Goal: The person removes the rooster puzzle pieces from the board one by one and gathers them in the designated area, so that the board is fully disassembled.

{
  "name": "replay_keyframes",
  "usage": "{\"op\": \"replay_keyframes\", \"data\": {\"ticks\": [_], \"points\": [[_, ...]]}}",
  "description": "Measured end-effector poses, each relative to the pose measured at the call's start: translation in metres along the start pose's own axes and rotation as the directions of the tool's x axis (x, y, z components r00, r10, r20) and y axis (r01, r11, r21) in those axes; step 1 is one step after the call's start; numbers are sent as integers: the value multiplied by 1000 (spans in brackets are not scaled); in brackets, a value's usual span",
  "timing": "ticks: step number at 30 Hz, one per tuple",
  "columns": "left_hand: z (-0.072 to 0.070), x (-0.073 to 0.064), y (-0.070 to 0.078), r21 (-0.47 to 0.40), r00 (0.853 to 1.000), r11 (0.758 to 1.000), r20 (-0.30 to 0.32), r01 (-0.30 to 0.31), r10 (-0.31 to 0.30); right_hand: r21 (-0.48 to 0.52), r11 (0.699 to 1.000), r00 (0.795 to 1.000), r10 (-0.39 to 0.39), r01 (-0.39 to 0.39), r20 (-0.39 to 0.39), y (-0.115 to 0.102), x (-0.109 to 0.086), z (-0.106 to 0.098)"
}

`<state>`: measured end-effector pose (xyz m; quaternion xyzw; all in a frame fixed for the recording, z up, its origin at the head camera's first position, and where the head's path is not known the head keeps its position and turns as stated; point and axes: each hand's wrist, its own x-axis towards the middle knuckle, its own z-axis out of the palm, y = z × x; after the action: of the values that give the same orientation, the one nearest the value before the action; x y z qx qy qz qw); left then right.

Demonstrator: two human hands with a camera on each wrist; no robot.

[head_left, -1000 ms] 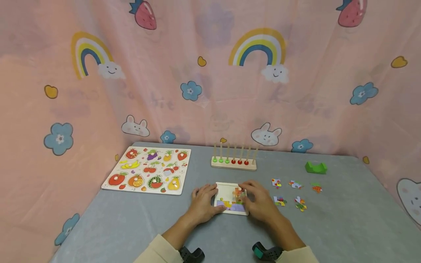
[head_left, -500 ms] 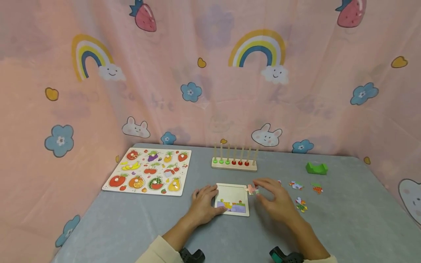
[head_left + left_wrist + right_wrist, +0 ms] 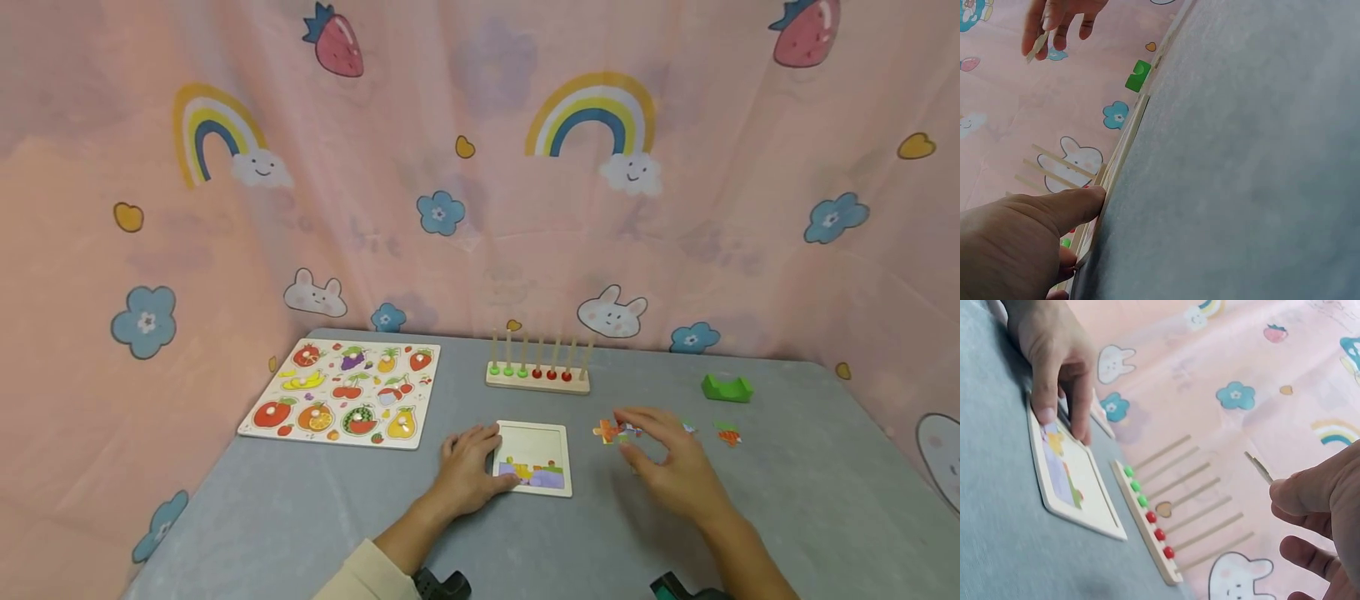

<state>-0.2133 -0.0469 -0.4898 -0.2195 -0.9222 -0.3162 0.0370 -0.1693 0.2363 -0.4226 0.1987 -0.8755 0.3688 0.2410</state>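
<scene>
My left hand (image 3: 468, 471) grips the left side of a small wooden puzzle tray (image 3: 531, 435), its thumb over the near edge. Joined purple and yellow pieces (image 3: 546, 477) fill the tray's near part; bare wood shows beyond them. To the right, my right hand (image 3: 678, 462) pinches an orange jigsaw piece (image 3: 604, 431) between thumb and fingertips, raised off the table. In the right wrist view that piece (image 3: 1260, 467) appears nearly edge-on. Beyond the right hand lies a carrot piece (image 3: 728, 434); other loose pieces are partly hidden behind the fingers.
A fruit knob puzzle board (image 3: 337, 414) lies at the left. Behind the tray stands a wooden peg rack (image 3: 538, 382) with green and red beads. A green curved block (image 3: 727, 388) sits at the back right. A pink patterned curtain (image 3: 495, 250) hangs behind the grey table.
My right hand has lifted the orange piece out of the tray and carried it to the right, over the loose pieces. The left hand stays on the tray.
</scene>
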Motion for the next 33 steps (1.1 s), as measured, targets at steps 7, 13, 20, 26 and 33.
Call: {"op": "replay_keyframes", "data": {"ticks": [7,13,20,26,33], "points": [[0,0,-1,3,1000,1000,4,8,-8,9,999,999,-32,32,-31,13,-6,-20],[0,0,-1,-6,1000,1000,5,12,-12,17,999,999,-27,28,-34,26,-12,-35],[0,0,-2,6,1000,1000,0,7,-7,0,1000,999,5,-5,-43,39,-21,-48],[0,0,-1,15,1000,1000,1,0,0,-9,1000,998,17,-18,-53,53,-31,-56],[0,0,0,12,1000,1000,8,6,-6,-62,996,996,67,-71,-54,70,-42,-66]]}}
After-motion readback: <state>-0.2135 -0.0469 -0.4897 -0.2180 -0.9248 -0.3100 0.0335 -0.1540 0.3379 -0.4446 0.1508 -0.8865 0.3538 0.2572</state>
